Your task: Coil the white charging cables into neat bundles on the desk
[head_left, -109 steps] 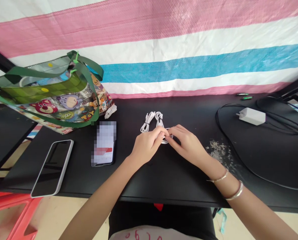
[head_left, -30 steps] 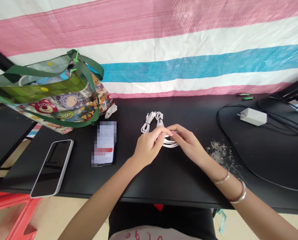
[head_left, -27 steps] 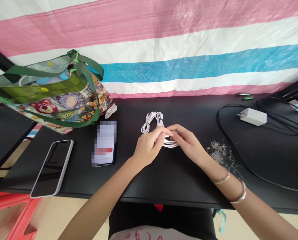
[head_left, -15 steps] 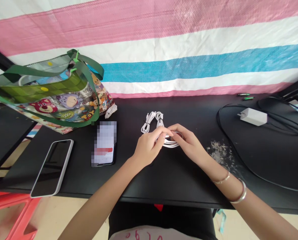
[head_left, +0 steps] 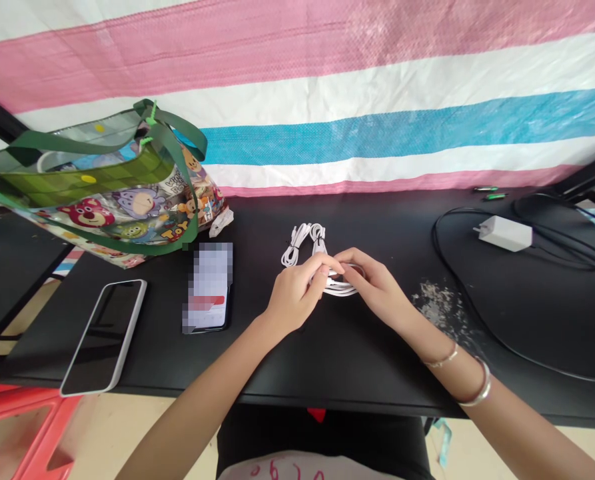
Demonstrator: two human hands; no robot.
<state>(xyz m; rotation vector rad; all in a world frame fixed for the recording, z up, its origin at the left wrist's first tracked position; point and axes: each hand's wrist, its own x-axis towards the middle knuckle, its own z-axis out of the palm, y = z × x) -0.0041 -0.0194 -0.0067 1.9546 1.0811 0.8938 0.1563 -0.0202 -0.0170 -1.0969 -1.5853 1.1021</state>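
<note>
A coiled white cable lies between my two hands, low over the black table. My left hand grips the coil's left side, thumb and fingers closed. My right hand is closed on its right side, and the fingertips of both hands meet over the top of the loops. Just beyond my left fingers rests a bundled white cable, bound with a black tie. Beside it is a second tied stretch of white cable, its near end hidden behind my hand.
Left of my hands lie a lit phone and a dark-screened phone. Behind them stands a clear cartoon bag. A white charger, black cables and two small green batteries are on the right. Debris is scattered near my right wrist.
Almost nothing differs. Both hands stay closed on the coiled cable, with only a slight shift of the fingers.
</note>
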